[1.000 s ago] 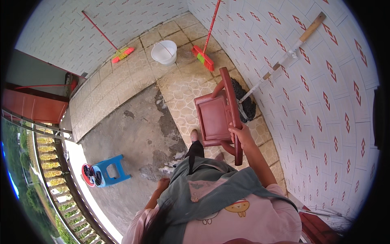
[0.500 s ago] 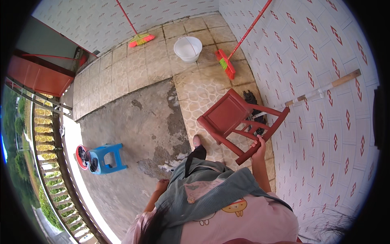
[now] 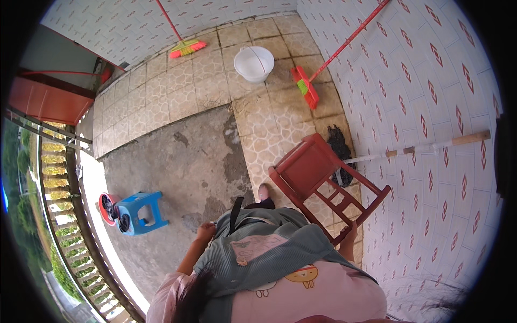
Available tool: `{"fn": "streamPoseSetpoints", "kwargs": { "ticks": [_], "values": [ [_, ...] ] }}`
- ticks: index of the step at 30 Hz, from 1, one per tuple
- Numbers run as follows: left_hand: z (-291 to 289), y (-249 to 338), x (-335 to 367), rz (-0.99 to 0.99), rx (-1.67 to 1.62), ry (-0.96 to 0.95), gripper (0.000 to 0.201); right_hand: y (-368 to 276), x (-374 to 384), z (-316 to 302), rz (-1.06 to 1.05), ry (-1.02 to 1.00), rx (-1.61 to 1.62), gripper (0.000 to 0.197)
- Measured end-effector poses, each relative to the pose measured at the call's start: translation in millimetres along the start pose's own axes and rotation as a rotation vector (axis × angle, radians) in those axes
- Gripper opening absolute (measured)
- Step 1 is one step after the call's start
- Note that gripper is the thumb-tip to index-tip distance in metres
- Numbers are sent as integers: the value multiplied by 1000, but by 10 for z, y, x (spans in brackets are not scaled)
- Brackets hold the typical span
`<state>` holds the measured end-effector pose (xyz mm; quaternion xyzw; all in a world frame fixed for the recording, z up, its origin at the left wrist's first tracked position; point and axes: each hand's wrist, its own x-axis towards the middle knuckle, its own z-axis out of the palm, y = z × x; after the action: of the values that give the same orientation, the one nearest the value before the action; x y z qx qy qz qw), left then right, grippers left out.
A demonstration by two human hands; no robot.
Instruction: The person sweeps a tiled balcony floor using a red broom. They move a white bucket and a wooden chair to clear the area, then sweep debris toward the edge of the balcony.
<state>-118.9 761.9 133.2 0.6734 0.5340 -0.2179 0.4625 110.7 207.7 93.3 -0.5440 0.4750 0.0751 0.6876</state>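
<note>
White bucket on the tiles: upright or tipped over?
Upright: the white bucket has its mouth facing up, wall tapering down to the tiled floor.

I wear a pink top [image 3: 318, 301] with short sleeves [image 3: 164, 296], its chest printed with cartoon animals, one of them a yellow bear-like face [image 3: 303, 275]. Over it lies a ribbed grey-green garment [image 3: 280, 231] bearing a pale pink patch [image 3: 258, 248], with a black strap [image 3: 235, 215] at the front. Below show dark trousers [image 3: 262, 204] and one pinkish shoe [image 3: 263, 191]. My left hand [image 3: 205, 232] is bare.
</note>
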Motion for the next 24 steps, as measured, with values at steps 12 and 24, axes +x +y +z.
{"fn": "streamPoseSetpoints", "kwargs": {
  "ticks": [12, 24],
  "values": [
    [216, -220, 612, 184, 207, 41, 22, 137, 125, 14, -159, 203, -311, 45],
    [501, 780, 1320, 152, 142, 126, 22, -973, 757, 1750, 664, -541, -1695, 47]
  ]
}}
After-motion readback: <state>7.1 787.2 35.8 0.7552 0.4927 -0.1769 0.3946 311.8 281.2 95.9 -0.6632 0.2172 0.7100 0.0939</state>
